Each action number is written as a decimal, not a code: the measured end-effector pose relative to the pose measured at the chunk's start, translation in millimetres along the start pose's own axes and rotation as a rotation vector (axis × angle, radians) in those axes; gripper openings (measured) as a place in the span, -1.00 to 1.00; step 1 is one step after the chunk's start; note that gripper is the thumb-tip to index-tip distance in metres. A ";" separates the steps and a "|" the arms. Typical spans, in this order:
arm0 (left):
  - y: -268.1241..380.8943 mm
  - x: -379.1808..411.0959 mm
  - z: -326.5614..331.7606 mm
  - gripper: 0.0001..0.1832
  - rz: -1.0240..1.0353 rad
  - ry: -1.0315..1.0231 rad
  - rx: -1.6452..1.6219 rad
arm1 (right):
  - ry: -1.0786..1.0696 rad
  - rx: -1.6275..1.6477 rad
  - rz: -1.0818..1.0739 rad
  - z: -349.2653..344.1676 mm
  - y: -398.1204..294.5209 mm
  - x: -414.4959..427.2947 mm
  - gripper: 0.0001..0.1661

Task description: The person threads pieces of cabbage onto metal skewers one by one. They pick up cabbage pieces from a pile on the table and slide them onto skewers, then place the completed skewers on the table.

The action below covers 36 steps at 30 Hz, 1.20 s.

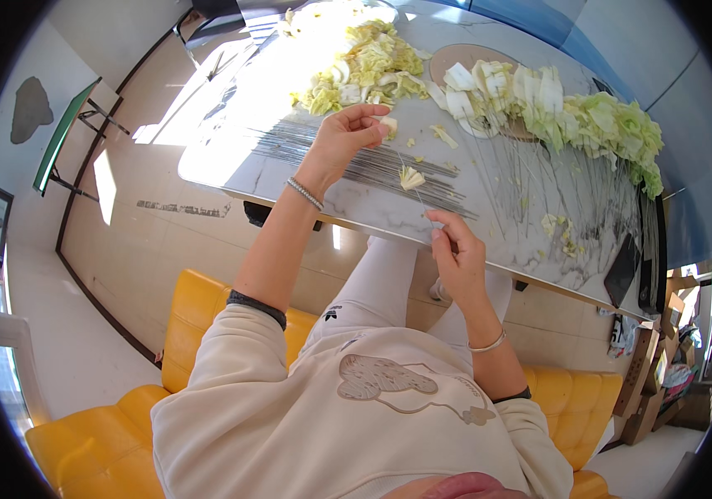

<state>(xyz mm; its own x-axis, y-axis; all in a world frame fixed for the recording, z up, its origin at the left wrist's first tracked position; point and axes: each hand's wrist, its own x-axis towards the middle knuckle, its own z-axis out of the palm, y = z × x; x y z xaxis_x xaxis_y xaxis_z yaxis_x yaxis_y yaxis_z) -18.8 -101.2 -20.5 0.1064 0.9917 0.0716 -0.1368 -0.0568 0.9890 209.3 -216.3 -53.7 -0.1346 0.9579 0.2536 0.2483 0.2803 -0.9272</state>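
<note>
My right hand [461,252] pinches the lower end of a thin skewer [419,198] above the table's front edge. A pale yellow piece of napa cabbage [411,178] is threaded partway along it. Near the skewer's upper end, my left hand [353,134] has a small whitish cabbage piece [389,127] between thumb and fingers. Whether that piece touches the tip is too small to tell. Below my left hand, many loose thin metal skewers [393,174] lie side by side on the marble-patterned table [368,209].
Loose cabbage leaves [362,62] are heaped at the back, partly in glaring sunlight. Skewered cabbage [537,93] lines the right side, partly over a round brown board [465,57]. A dark phone [619,269] lies near the right edge. Behind me is a yellow padded seat [194,330].
</note>
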 end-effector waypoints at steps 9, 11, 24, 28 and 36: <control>3.0 -10.1 19.9 -0.55 -0.106 -0.105 0.018 | 0.018 0.043 0.023 1.2 4.3 1.4 -0.74; 5.3 -6.6 17.5 -0.59 -0.139 -0.146 0.042 | 0.030 0.063 0.036 -0.1 6.4 1.4 -0.74; -22.8 93.8 -38.5 -0.81 0.367 0.023 1.151 | 0.012 0.140 0.040 -2.2 5.2 3.9 -0.72; -11.1 84.2 -32.0 -0.85 0.320 0.068 1.025 | 0.008 0.131 0.050 -2.8 3.3 3.2 -0.73; -12.0 76.9 -33.7 -0.78 0.219 0.080 0.610 | 0.009 0.111 0.036 -2.0 5.6 2.5 -0.73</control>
<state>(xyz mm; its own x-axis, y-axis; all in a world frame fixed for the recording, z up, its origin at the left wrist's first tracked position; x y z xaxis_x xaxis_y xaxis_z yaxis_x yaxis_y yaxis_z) -42.2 -20.4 -31.2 0.0631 0.9541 0.2927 0.4391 -0.2899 0.8504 212.3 -212.3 -57.7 -0.1184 0.9679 0.2215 0.1450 0.2376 -0.9605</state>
